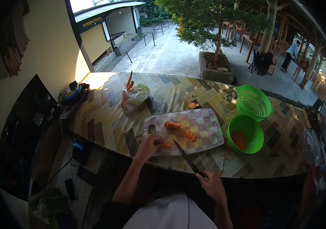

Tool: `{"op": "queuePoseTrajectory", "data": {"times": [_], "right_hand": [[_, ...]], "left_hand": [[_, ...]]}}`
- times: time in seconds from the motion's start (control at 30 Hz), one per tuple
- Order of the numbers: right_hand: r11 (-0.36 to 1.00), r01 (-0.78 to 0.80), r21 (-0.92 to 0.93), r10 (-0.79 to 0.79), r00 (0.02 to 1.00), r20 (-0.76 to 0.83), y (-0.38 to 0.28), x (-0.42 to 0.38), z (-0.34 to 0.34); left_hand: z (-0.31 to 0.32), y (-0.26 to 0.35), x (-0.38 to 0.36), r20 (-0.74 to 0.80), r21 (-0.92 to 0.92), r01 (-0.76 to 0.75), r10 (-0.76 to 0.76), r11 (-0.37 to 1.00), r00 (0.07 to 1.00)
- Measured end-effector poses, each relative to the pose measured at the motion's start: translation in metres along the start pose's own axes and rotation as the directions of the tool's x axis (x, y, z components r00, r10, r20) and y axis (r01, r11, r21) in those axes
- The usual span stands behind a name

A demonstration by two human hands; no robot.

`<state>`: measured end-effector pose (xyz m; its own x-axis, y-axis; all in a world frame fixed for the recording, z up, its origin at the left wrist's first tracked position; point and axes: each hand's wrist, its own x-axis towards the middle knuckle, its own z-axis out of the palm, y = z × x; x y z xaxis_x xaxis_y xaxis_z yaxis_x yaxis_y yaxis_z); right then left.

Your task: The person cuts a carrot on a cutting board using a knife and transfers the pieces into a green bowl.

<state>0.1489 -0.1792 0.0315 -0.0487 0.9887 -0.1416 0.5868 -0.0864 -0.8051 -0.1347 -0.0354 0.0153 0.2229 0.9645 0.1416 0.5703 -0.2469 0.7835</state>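
My right hand point(211, 186) is wrapped round the dark handle of a knife point(186, 154), its blade slanting up and left over the near edge of the board. My left hand point(149, 146) is closed at the left end of the chequered cutting board point(208, 143), fingertips on small carrot sticks point(166, 144). A thick piece of peeled carrot point(172, 125) lies farther back on the board. Near the board's middle is a small heap of diced carrot point(190, 136). To the right, a green bowl point(260, 143) holds more finely cut carrot point(239, 141).
A green colander point(255, 103) stands behind the bowl. Carrot ends point(192, 105) lie beyond the board. A plastic bag point(137, 95) with carrots sits at back left on the tiled table point(105, 122). Cables and a dark screen point(24, 133) are at left. A person point(292, 55) stands far off.
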Motion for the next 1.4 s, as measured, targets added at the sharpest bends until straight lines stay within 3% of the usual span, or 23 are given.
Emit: {"op": "queuePoseTrajectory", "data": {"times": [0.2, 0.3, 0.4, 0.67, 0.8, 0.9, 1.2, 1.4], "right_hand": [[1.0, -0.006, -0.003, 0.006, 1.0, 0.008, 0.0, 0.001, 0.001], [0.999, 0.005, -0.043, -0.005, 1.0, 0.0, -0.005, 0.001, -0.001], [0.991, 0.032, -0.129, -0.034, 0.999, -0.015, -0.013, 0.003, -0.001], [0.97, 0.051, -0.236, -0.043, 0.998, 0.036, -0.026, 0.011, 0.002], [0.985, 0.019, -0.171, -0.016, 1.0, 0.022, -0.029, 0.011, 0.002], [0.991, -0.006, -0.13, 0.007, 1.0, 0.009, -0.03, 0.011, 0.0], [0.995, 0.025, -0.092, -0.028, 0.999, -0.031, -0.021, 0.009, -0.001], [0.997, 0.037, -0.064, -0.039, 0.999, -0.022, -0.014, 0.008, 0.001]], "left_hand": [[-0.006, 0.007, -0.001, 0.006, -0.048, 0.032, -0.032, 0.998, 0.999], [-0.004, -0.005, 0.002, 0.039, -0.16, 0.098, -0.093, 0.982, 0.995], [-0.001, -0.002, 0.004, 0.044, -0.099, 0.076, -0.072, 0.992, 0.996], [0.007, 0.011, -0.001, -0.004, -0.148, 0.111, -0.113, 0.983, 0.994], [0.009, 0.003, 0.002, -0.072, -0.153, 0.065, -0.077, 0.986, 0.994], [0.005, 0.011, 0.0, -0.013, 0.032, 0.027, -0.027, 0.999, 1.0], [0.014, 0.002, 0.005, 0.016, -0.032, -0.027, 0.028, 0.999, 0.999], [0.003, 0.018, 0.012, 0.013, 0.043, -0.097, 0.096, 0.994, 0.995]]}}
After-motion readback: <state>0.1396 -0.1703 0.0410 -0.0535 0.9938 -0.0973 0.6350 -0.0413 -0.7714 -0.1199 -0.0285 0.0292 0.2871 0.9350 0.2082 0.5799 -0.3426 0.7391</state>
